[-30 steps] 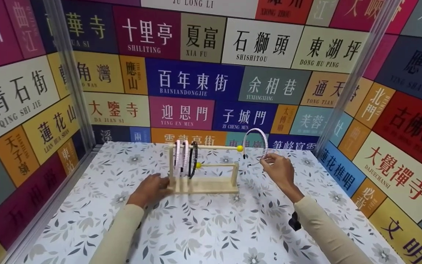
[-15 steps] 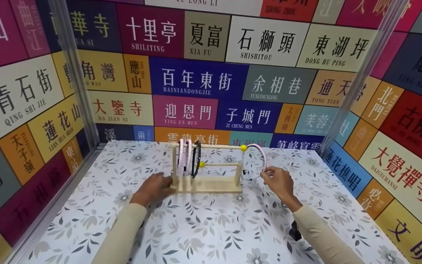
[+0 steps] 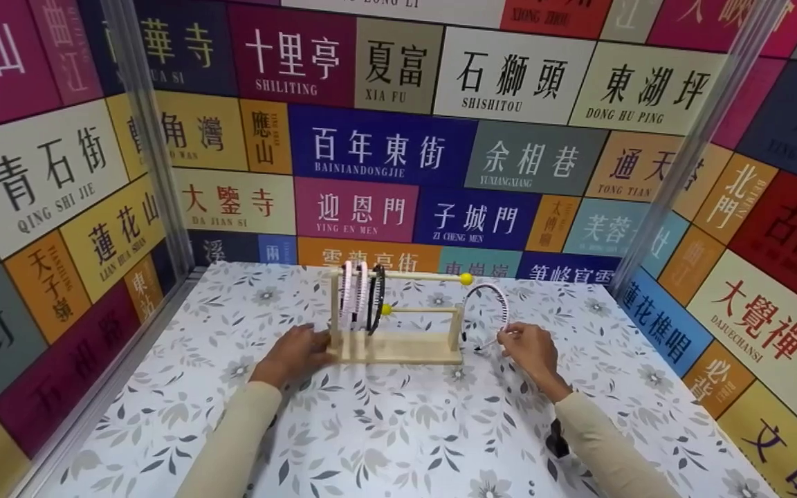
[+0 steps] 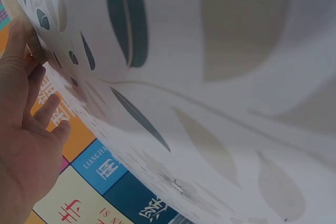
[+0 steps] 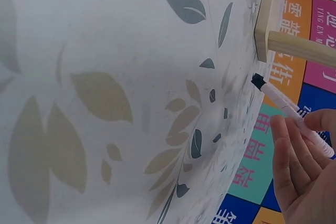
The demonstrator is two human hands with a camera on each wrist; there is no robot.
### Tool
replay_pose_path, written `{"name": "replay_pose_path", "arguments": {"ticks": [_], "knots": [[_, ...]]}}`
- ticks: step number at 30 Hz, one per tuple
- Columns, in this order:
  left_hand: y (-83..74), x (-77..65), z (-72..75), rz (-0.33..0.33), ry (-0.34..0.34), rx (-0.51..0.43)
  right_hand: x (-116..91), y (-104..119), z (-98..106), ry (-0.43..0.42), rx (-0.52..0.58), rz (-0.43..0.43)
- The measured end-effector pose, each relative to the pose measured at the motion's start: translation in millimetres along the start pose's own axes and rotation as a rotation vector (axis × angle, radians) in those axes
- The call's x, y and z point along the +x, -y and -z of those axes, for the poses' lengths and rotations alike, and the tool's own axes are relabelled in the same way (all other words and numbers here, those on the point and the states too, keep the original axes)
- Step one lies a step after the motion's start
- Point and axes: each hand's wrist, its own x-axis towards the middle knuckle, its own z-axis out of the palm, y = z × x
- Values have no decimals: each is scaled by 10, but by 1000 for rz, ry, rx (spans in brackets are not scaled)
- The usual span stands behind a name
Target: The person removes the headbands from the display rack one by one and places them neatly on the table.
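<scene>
A wooden stand (image 3: 398,346) has an upper rod (image 3: 426,277) tipped with a yellow ball and a lower rod from its right post. Two pale pink headbands (image 3: 353,297) and a black headband (image 3: 376,301) hang at the left of the upper rod. My left hand (image 3: 298,354) holds the stand's left end; the left wrist view shows its fingertips (image 4: 18,32) at the wood. My right hand (image 3: 530,349) pinches another pale pink headband (image 3: 506,304) with black tips, its arch up, just right of the stand and below the upper ball.
The stand sits on a table (image 3: 398,436) covered in white leaf-patterned cloth. Colourful sign-printed panels (image 3: 378,145) rise behind it and on both sides, with clear corner posts (image 3: 682,152) between them.
My right hand has lowered the pink headband from beside the upper yellow ball to beside the stand's right post. My left hand has stayed at the stand's left end.
</scene>
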Motion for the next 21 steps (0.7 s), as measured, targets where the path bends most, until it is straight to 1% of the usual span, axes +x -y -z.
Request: {"name": "replay_pose_path", "arguments": {"ticks": [3, 8, 13, 18, 21], "knots": [[9, 11, -5, 7, 5, -8, 21, -35, -16, -28, -38, 2], [1, 0, 4, 0, -3, -12, 61, -97, -67, -59, -95, -24], [16, 13, -8, -1, -1, -12, 83, -155, -113, -90, -69, -36], [19, -2, -9, -26, -21, -47, 103, -209, -137, -95, -1, -50], [14, -13, -5, -33, -26, -66, 114, -238, -153, -103, 19, -62]]}}
